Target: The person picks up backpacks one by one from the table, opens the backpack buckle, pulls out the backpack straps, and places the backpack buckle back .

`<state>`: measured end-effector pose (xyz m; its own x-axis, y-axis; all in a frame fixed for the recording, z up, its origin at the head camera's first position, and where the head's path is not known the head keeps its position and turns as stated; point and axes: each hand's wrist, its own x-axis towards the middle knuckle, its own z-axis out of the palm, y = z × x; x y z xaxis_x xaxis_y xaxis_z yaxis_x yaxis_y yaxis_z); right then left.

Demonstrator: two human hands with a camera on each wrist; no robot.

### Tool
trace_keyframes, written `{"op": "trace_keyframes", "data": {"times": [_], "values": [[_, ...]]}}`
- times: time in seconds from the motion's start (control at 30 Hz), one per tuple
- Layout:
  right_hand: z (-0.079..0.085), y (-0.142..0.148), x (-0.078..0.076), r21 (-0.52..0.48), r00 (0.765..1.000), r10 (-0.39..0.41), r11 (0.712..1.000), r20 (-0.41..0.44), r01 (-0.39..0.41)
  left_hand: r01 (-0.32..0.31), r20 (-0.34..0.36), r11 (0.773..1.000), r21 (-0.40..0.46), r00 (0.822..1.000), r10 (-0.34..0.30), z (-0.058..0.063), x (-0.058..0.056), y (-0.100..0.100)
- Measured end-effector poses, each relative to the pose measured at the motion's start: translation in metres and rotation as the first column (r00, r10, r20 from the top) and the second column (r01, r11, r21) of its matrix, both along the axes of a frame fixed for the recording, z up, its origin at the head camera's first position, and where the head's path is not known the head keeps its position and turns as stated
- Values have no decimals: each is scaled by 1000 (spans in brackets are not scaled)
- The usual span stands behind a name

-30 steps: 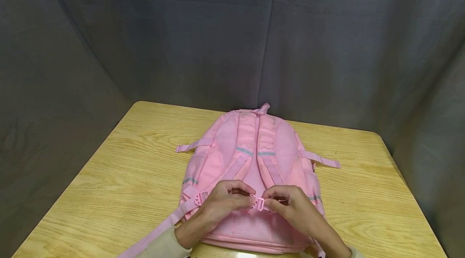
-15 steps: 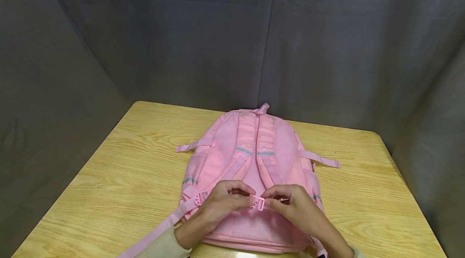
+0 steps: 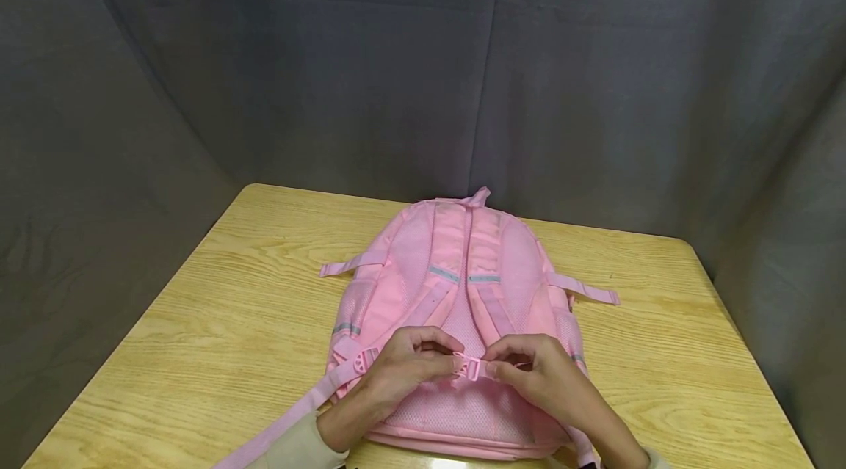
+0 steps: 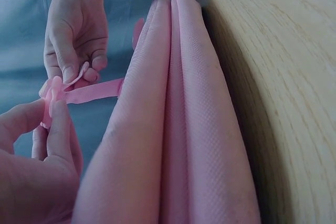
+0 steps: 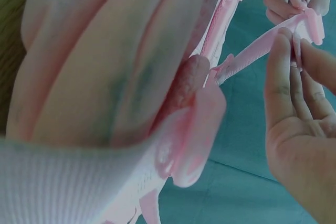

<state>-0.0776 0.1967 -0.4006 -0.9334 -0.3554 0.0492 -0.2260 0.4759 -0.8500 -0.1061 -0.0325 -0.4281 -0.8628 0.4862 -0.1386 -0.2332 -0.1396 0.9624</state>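
Head view: Left hand, fingers drawn narrow, pinching the left side of a pink plastic buckle. Right hand opposite, thumb and forefinger pinching the webbing just beside the buckle. Buckle sits between the two hands, over the lower back panel of a pink backpack. Backpack lies on the wooden tabletop, shoulder straps facing up, grey bands across them; a short side strap juts from its right.

Left wrist view: left thumb and finger close on the buckle, seen edge-on. Right fingers above hold a thin webbing end. Webbing runs from buckle to backpack, buckle raised clear of the panel.

Right wrist view: right fingers nearly straight, gap narrow, gripping the thin webbing end against the thumb. Left fingers at the buckle, upper corner. Nearer pink fitting blurred.
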Motion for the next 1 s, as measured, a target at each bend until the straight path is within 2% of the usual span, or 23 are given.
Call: {"op": "trace_keyframes", "data": {"times": [0.5,1.0], "values": [[-2,0,0,-54,1000,12,998,19,-10,11,-8,1000,0,1000,-11,-1,0,0],[-5,-1,-2,-111,998,64,992,19,-62,22,-9,1000,-2,1000,-22,0,1,1]]}}
